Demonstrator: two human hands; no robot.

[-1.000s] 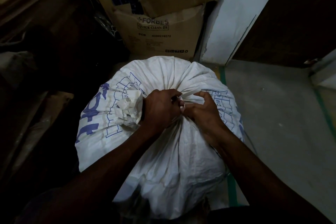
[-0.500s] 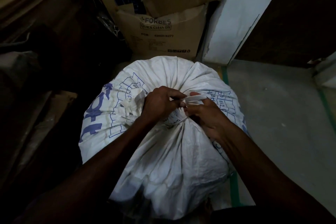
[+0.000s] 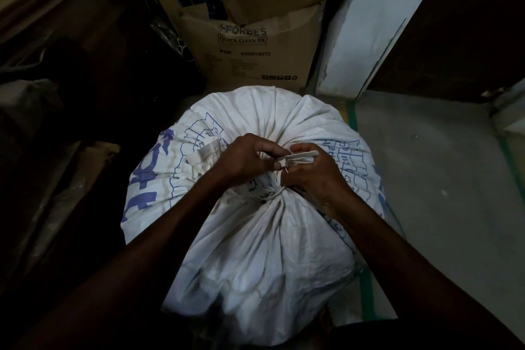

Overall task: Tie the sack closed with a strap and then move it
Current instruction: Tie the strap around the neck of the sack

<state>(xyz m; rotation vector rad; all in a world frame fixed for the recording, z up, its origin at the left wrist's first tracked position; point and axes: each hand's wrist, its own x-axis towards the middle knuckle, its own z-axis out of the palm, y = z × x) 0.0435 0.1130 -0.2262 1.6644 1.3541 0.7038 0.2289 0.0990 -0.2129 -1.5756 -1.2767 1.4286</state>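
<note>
Sack [image 3: 255,250] upright on floor [image 3: 443,193], centre. Left hand [image 3: 244,162] and right hand [image 3: 315,173], each grip pinching strap [image 3: 295,158] at gathered neck. Green floor line [image 3: 366,293] at 4 o'clock. Cardboard boxes [image 3: 255,57] at 12, white pillar [image 3: 366,25] at 1.

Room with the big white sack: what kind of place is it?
Probably a storeroom or the back corner of a warehouse. Stacked cardboard boxes stand against the wall, the concrete floor has green tape lines, and two hands are tying up a stuffed white sack.
</note>
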